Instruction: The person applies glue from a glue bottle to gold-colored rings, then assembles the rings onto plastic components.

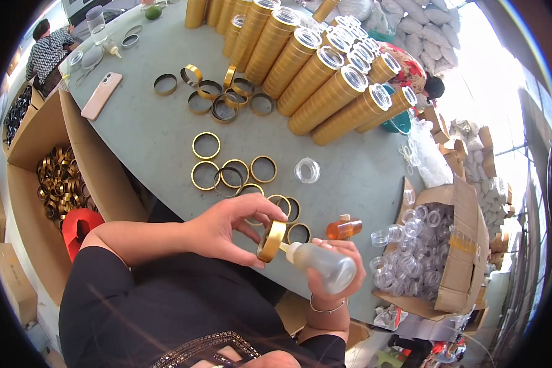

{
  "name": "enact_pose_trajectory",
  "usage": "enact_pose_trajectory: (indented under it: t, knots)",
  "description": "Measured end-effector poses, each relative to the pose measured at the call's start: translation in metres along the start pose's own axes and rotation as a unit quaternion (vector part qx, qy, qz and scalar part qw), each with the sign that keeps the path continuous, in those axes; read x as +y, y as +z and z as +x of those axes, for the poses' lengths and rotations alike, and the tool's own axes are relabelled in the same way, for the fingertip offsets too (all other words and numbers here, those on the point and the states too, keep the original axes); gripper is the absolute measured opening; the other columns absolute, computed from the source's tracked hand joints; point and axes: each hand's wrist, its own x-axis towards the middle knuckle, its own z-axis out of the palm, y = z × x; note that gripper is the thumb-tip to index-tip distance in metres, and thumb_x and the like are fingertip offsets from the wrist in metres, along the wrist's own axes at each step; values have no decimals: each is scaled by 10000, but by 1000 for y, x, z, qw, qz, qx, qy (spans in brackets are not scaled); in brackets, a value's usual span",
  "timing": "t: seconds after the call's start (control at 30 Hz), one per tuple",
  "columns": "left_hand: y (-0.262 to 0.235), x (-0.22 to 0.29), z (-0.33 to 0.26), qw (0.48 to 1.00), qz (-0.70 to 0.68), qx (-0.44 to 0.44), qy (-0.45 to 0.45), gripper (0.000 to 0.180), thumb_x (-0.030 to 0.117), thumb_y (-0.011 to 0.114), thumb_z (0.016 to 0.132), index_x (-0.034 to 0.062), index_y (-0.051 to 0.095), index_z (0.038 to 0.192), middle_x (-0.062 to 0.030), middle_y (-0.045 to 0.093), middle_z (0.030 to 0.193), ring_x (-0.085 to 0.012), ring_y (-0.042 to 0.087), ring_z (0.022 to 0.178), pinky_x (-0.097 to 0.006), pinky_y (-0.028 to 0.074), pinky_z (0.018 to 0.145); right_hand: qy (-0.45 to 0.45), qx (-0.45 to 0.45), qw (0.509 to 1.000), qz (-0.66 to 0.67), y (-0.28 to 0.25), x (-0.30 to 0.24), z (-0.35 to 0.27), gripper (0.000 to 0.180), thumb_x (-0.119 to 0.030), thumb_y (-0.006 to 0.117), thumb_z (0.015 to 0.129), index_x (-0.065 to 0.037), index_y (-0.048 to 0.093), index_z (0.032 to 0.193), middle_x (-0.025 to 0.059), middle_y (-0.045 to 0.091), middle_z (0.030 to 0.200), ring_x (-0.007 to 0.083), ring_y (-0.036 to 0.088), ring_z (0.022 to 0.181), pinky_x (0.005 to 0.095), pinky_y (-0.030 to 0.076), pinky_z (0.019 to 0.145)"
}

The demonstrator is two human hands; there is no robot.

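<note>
My left hand (227, 226) holds a gold metal ring (271, 241) on edge, pinched between thumb and fingers. My right hand (334, 273) grips a frosted plastic squeeze bottle (322, 264); its nozzle points left and touches the ring's inner side. Just beyond the hands, several loose gold rings (233, 173) lie flat on the grey table (153, 138). A single clear plastic cap (307, 170) lies beside them. A small amber bottle (343, 228) lies on its side near my right hand.
Long stacks of gold rings with clear caps (325, 86) lie across the far table. An open box of gold rings (58, 184) stands at left, a box of clear caps (417, 245) at right. A phone (101, 95) lies far left. People sit at the far corners.
</note>
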Motion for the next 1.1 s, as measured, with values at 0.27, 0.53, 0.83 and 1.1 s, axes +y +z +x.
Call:
enact_pose_trajectory:
  t: [0.27,0.53,0.83,1.1]
  knots:
    - [3,4,12,932,259,-13,255,543,-1,819,742,80,649,1251,-100,611,1237,-298,609,1169,-387,548,963,175,105,975,85,-4,11,-4,521,-382,821,843,67,625,1022,117,691,867,196,669,684,302,536,654]
    - [-4,3,11,834,374,-67,401,283,40,703,914,78,707,1195,-122,627,1266,-316,654,1139,-387,585,936,443,73,820,354,5,13,6,415,-392,547,1055,14,618,1105,136,686,860,165,617,562,269,511,475]
    - [-109,-30,-35,704,609,365,-22,654,69,806,688,62,601,1309,-165,557,1294,-366,613,1104,-422,518,965,415,341,661,523,6,71,-33,531,-563,538,1017,-58,643,1143,90,713,941,135,630,607,225,522,502]
    - [-192,-57,-5,802,419,377,-200,708,357,837,791,65,571,1378,-166,562,1322,-347,573,1193,-427,491,1019,353,307,664,583,8,70,-30,551,-572,521,1025,-38,599,1138,99,676,952,100,482,550,213,397,444]
